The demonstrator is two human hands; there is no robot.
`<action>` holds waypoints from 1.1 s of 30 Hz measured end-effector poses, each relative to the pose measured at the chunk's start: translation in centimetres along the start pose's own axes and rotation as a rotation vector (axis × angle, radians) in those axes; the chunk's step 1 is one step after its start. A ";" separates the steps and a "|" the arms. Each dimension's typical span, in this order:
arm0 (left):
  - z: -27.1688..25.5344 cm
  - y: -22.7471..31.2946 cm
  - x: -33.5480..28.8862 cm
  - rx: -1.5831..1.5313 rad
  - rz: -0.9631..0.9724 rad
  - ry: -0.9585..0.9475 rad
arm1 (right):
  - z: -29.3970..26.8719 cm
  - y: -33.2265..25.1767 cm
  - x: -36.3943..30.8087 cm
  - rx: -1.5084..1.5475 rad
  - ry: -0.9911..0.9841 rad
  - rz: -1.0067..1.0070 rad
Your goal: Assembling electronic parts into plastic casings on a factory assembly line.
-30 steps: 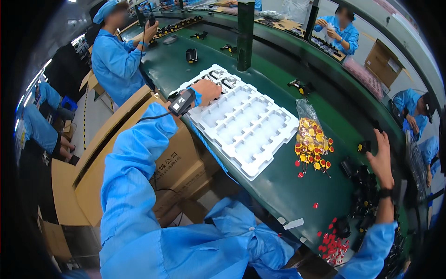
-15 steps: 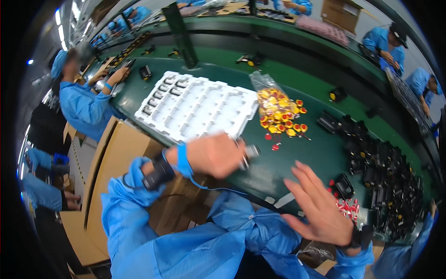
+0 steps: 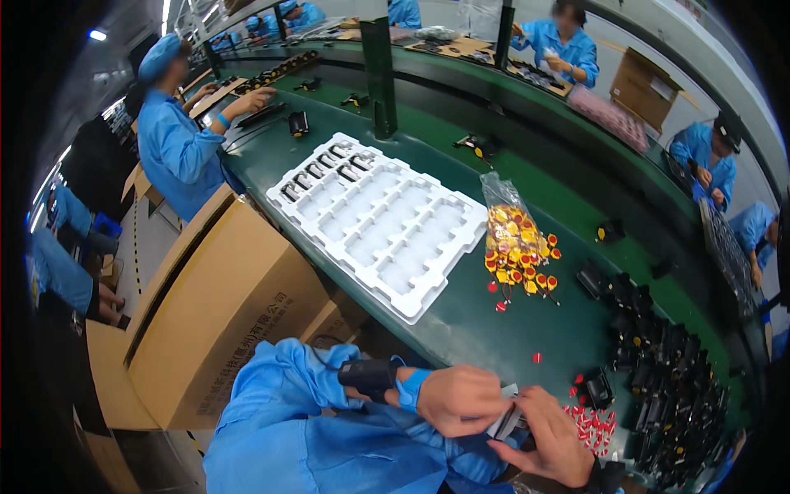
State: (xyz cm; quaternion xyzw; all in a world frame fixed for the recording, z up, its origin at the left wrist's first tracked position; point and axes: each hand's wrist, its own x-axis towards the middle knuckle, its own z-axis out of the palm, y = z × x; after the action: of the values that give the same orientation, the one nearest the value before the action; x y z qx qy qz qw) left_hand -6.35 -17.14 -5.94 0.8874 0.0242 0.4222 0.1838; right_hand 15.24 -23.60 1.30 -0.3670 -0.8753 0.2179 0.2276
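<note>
My left hand (image 3: 462, 401), with a blue band and a black strap at its wrist, is closed on a small silver and dark part (image 3: 504, 424) near the front edge of the bench. From the other side, my right hand (image 3: 550, 440) grips the same part between thumb and fingers. The fingers cover much of it, so its exact kind does not show. Just right of my right hand lies a pile of small red and white pieces (image 3: 594, 430). A black housing (image 3: 597, 387) stands behind that pile.
A white moulded tray (image 3: 383, 276) holds several black-and-silver parts at its far left. Right of it lies a plastic bag (image 3: 504, 198) spilling yellow and red pieces (image 3: 527, 267). Black housings (image 3: 671, 383) are heaped at right. A cardboard box (image 3: 239, 317) stands at left; co-workers sit around.
My left hand has moved right and toward me with the small part. My right hand, open before, has closed on it. The view has shifted, showing the whole tray.
</note>
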 end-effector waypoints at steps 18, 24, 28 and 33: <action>2.7 1.5 -2.0 -0.931 -0.675 0.045 | -2.2 -4.2 4.6 -0.745 -0.261 -0.458; -0.1 2.1 -2.6 -0.425 -0.968 0.215 | -2.4 -5.5 6.3 -0.883 -0.291 -0.519; -3.5 1.6 -3.6 -0.358 -1.105 0.238 | -4.7 -1.0 7.9 -0.883 -0.156 -0.475; -1.5 2.3 -3.5 -0.820 -1.019 -0.095 | -7.9 16.8 18.1 -0.727 0.177 -0.035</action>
State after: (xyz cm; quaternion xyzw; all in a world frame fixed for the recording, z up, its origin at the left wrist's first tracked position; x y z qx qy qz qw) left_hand -10.02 -19.53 -6.90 0.6404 0.2704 0.2176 0.6851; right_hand 17.38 2.19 2.75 -0.4261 -0.8786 -0.1436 0.1608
